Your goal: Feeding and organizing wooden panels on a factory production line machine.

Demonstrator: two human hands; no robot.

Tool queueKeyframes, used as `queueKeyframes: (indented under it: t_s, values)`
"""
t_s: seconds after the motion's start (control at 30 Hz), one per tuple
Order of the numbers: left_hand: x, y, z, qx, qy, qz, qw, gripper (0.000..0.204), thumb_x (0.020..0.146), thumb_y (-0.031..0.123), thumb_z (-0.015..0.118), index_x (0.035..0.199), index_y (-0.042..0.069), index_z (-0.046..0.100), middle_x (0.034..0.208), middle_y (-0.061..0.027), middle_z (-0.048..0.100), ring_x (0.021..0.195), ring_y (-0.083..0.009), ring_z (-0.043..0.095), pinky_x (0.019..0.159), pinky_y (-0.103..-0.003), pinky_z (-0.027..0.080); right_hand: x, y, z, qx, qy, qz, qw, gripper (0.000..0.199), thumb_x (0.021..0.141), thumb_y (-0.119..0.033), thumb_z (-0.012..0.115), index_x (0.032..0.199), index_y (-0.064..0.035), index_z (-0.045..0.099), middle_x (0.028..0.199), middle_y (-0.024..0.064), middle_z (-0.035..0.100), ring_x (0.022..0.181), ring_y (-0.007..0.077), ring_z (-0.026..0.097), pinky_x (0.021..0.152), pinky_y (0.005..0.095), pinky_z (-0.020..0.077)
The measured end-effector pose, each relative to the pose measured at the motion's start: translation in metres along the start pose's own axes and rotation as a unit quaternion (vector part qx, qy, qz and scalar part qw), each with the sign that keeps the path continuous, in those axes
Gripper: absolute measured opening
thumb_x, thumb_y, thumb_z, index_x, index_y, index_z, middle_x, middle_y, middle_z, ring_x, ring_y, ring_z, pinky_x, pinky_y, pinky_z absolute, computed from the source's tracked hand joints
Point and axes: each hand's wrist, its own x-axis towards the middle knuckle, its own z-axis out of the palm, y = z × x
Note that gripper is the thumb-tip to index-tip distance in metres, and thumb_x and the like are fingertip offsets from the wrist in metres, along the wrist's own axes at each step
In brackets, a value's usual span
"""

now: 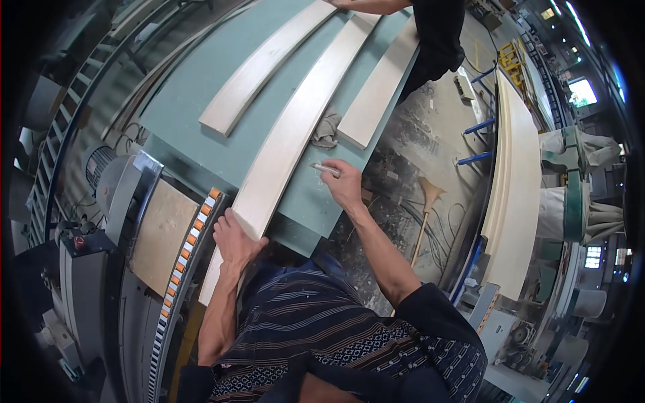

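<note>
In the head view, the left hand grips the near end of a long curved wooden slat, fingers wrapped over its left edge where the slat overhangs the near edge of the green worktable. The slat runs from that hand up and to the right across the table, pale and gently bowed. The right hand rests just to the right of the slat on the table's near edge, pinching a small pale marking tool between thumb and fingers; whether it is chalk or a pencil cannot be told. The tool's tip points left toward the slat's right edge, close to it.

Two more curved slats lie on the same table: a shorter one to the left and another to the right, each apart from the held one. A crumpled grey rag sits between the held slat and the right-hand one. At the far end a second person in dark clothing stands by the table, an arm stretched over the slat ends.

Left of the table stands a machine with a row of orange and white rollers. On the right a stack of long bent boards rests on a rack, and a broom lies on the dusty floor
</note>
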Motion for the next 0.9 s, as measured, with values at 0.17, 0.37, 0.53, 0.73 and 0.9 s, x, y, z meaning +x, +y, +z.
queueKeyframes:
  t_s: [0.17,0.37,0.53,0.73,0.9]
  values:
    - [-0.055,-0.059,-0.008,0.003,-0.033,-0.027,0.999,0.122,0.05,0.029,0.099,0.146,-0.007,0.033,0.123,-0.0242,0.051,0.112,-0.0433,0.051,0.098,-0.052,0.044,-0.007,-0.004,-0.034,0.228,-0.002,0.178,0.957,0.026,0.093,-0.007,0.067,0.114,0.009,0.066,0.096,0.0152,0.073,0.069,0.0204,0.072,0.064,0.0316,0.0636]
    - [-0.169,-0.146,-0.03,0.04,-0.077,-0.115,0.99,0.122,0.047,0.021,0.099,0.146,-0.005,0.032,0.131,-0.0258,0.047,0.12,-0.0442,0.047,0.104,-0.053,0.04,0.0,-0.009,-0.056,0.387,-0.048,0.26,0.883,0.025,0.101,-0.017,0.065,0.115,0.0028,0.062,0.09,0.0122,0.071,0.066,0.0186,0.071,0.059,0.0311,0.0619]
    - [-0.247,-0.212,-0.038,0.08,-0.098,-0.183,0.975,0.122,0.047,0.02,0.096,0.147,-0.005,0.031,0.135,-0.0252,0.046,0.123,-0.0455,0.045,0.107,-0.053,0.038,0.031,-0.011,-0.06,0.403,-0.009,0.244,0.882,0.026,0.101,-0.017,0.063,0.119,0.0022,0.062,0.09,0.0108,0.071,0.069,0.0182,0.071,0.061,0.0324,0.0619]
    - [-0.263,-0.223,-0.049,0.089,-0.136,-0.242,0.957,0.126,0.047,0.018,0.093,0.152,-0.005,0.027,0.146,-0.0261,0.042,0.131,-0.0454,0.042,0.112,-0.054,0.035,0.113,0.002,-0.071,0.367,0.05,0.221,0.902,0.03,0.1,-0.017,0.063,0.122,0.0028,0.062,0.096,0.0124,0.069,0.077,0.0204,0.071,0.07,0.036,0.0623]
    - [-0.196,-0.15,-0.052,0.104,-0.097,-0.182,0.973,0.146,0.044,0.029,0.101,0.159,-0.003,0.016,0.155,-0.0274,0.035,0.131,-0.0465,0.043,0.114,-0.054,0.033,0.186,0.03,-0.071,0.355,0.051,0.207,0.91,0.024,0.095,-0.009,0.066,0.114,0.0048,0.064,0.091,0.0135,0.071,0.072,0.0215,0.073,0.066,0.0336,0.0644]
